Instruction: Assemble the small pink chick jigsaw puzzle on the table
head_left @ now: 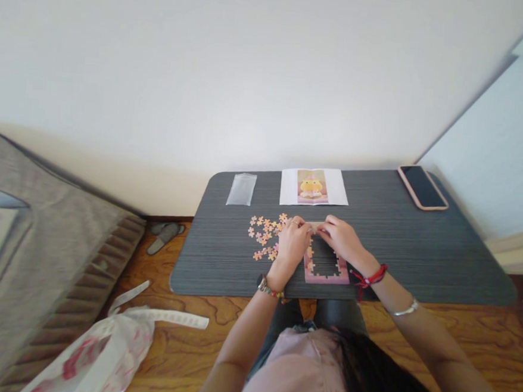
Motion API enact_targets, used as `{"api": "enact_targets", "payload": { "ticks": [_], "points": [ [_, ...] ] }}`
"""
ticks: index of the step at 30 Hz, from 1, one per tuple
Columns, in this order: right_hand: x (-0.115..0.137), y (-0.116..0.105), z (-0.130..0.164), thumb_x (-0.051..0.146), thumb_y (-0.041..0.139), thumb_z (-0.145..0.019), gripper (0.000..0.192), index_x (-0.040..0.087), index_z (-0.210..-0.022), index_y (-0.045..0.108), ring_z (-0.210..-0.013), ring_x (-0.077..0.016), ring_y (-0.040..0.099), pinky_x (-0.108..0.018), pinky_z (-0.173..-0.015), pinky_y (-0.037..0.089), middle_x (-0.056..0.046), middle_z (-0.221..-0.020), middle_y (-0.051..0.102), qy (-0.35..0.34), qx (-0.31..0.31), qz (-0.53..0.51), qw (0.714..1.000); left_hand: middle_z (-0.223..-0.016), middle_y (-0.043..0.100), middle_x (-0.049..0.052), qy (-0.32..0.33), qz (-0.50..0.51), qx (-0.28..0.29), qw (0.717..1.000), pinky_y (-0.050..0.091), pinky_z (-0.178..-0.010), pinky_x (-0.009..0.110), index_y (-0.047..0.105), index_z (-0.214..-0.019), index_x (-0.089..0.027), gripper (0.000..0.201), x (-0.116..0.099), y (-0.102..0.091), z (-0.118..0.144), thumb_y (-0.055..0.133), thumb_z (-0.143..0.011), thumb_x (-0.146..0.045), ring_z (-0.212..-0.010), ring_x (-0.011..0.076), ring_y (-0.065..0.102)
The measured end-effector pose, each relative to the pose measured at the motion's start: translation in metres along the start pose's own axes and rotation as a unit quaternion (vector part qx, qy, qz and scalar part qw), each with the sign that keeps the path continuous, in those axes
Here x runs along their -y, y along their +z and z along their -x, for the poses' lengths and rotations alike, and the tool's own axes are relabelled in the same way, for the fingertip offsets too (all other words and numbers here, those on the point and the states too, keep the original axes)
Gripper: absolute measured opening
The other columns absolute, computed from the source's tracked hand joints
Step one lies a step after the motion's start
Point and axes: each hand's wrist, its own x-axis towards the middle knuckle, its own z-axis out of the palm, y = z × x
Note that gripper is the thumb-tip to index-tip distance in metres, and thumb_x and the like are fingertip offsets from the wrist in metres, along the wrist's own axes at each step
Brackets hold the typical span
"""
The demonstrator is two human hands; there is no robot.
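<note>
A partly assembled jigsaw puzzle [327, 279] lies near the table's front edge, its pink border framing an open middle where the dark tabletop shows. At its top border my left hand [295, 237] is closed, fingertips pinched together on the puzzle. My right hand [340, 236] meets it from the other side, thumb and fingers also pinched at that border. The fingers cover the exact spot they grip. Loose jigsaw pieces [266, 225] in pink, orange and yellow are scattered to the left of my left hand, some close to it.
Behind the puzzle lies a reference picture sheet [313, 186] with a yellow figure. A clear plastic bag [242, 189] is at the back left and a phone [423, 187] at the back right of the dark table [401, 247]. A wall stands behind; a plastic carrier bag [112, 347] sits lower left.
</note>
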Motion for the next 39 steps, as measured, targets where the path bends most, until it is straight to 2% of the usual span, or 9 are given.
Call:
{"api": "enact_targets", "payload": {
  "ticks": [6,11,26,39],
  "points": [
    [-0.002,0.007,-0.006,0.028,0.048,-0.088,0.023,0.017,-0.081,0.067,-0.07,-0.0133,0.054,-0.023,-0.062,0.037,-0.004,-0.081,0.056,0.021,0.035,0.018,0.999,-0.089,0.054,0.004,-0.034,-0.016,0.021,0.999,0.044,-0.075,0.027,0.064,-0.089,-0.02,0.01,0.001,0.004,0.001,0.057,-0.081,-0.021,-0.088,0.0172,0.05],
    [-0.002,0.011,-0.006,0.029,0.046,-0.089,0.025,0.017,-0.081,0.066,-0.072,-0.0134,0.055,-0.023,-0.063,0.037,-0.005,-0.083,0.057,0.028,0.048,0.039,0.998,-0.087,0.053,0.005,-0.029,-0.026,0.019,0.999,0.044,-0.074,0.027,0.062,-0.089,-0.02,0.012,-0.002,0.005,0.009,0.051,-0.084,-0.02,-0.087,0.0177,0.05],
    [0.003,0.007,-0.004,0.028,0.043,-0.091,0.025,0.018,-0.089,0.066,-0.074,-0.0152,0.055,-0.023,-0.063,0.035,-0.007,-0.085,0.058,0.035,0.04,0.038,0.998,-0.088,0.051,0.005,-0.012,-0.043,0.047,0.998,0.044,-0.075,0.028,0.059,-0.095,-0.021,0.014,-0.005,0.005,0.012,0.049,-0.085,-0.02,-0.085,0.0181,0.05],
    [0.007,0.007,0.0,0.023,0.036,-0.092,0.03,0.017,-0.091,0.065,-0.074,-0.019,0.056,-0.028,-0.066,0.036,-0.01,-0.084,0.061,0.013,0.056,0.099,0.993,-0.088,0.051,0.006,-0.018,-0.022,0.053,0.998,0.044,-0.077,0.029,0.06,-0.094,-0.021,0.016,-0.006,0.006,0.009,0.047,-0.086,-0.02,-0.085,0.0178,0.051]
  ]
}}
